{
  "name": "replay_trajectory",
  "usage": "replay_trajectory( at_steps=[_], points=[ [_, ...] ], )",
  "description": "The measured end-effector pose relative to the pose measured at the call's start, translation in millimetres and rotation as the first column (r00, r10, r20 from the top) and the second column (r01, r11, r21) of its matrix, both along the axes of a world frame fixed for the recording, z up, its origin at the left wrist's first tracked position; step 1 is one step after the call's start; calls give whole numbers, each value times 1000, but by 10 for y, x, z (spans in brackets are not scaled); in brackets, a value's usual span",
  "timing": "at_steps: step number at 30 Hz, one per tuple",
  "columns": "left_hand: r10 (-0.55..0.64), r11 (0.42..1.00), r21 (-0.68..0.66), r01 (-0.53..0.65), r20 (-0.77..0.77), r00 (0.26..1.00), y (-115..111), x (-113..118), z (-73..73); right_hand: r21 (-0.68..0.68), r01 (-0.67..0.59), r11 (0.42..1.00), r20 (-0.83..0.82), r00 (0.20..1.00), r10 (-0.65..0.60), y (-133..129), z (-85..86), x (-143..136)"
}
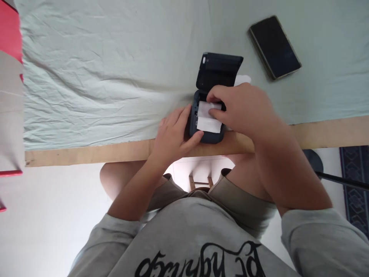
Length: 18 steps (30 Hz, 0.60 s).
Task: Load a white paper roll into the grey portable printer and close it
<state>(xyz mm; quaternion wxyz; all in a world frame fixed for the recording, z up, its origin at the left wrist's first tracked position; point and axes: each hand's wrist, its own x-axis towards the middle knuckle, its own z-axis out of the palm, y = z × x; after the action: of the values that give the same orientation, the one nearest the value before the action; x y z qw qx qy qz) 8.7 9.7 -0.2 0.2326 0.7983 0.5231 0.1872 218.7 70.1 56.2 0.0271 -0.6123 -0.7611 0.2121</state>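
Observation:
A small dark blue box-shaped device (210, 137), which looks like a portable receipt printer, sits at the table's front edge with its black lid (217, 69) raised. White paper (209, 125) lies across its compartment. My left hand (174, 134) grips the device's left side, thumb on its front edge. With finger and thumb, my right hand (242, 107) pinches the white paper from the right. Behind that hand a white item (242, 79) shows only in part, beside the lid.
A smartphone (275, 48) lies dark-screened at the back right of the pale green cloth (109, 77). Bare wood (86, 153) forms the table's front edge. Red and white objects (10, 30) stand at the far left, and a patterned mat (356, 192) is on the floor to the right.

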Motion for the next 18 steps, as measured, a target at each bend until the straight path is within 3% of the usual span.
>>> replay_trajectory(
  at_steps=[6, 8, 10, 12, 14, 15, 16, 18],
  points=[
    [-16, 1000, 4, 16, 54, 998, -19, -36, -19, -5, -82, 997, -7, 997, 82, 47, 89, -19],
    [-25, 1000, 13, 24, 99, 995, -32, -45, -18, 32, -63, 997, -125, 990, 67, 16, 131, 41],
    [-21, 1000, 16, 19, 109, 994, -42, -48, -13, 49, 5, 999, -361, 932, 13, -21, 169, 169],
    [-16, 1000, 12, 15, 98, 995, -47, -46, -8, -2, 149, 989, -643, 757, -116, -41, 191, 342],
    [-18, 1000, 5, 17, 93, 995, -49, -43, -5, -114, 384, 916, -865, 415, -281, -26, 190, 511],
    [-17, 1000, 2, 17, 92, 996, -49, -42, -4, -208, 442, 873, -888, 288, -357, -5, 176, 581],
    [-16, 1000, -1, 16, 91, 996, -50, -42, -2, -295, 490, 821, -880, 197, -433, 21, 151, 636],
    [-12, 1000, -11, 13, 89, 996, -52, -42, 0, -352, 624, 698, -842, 114, -527, 81, 59, 710]
  ],
)
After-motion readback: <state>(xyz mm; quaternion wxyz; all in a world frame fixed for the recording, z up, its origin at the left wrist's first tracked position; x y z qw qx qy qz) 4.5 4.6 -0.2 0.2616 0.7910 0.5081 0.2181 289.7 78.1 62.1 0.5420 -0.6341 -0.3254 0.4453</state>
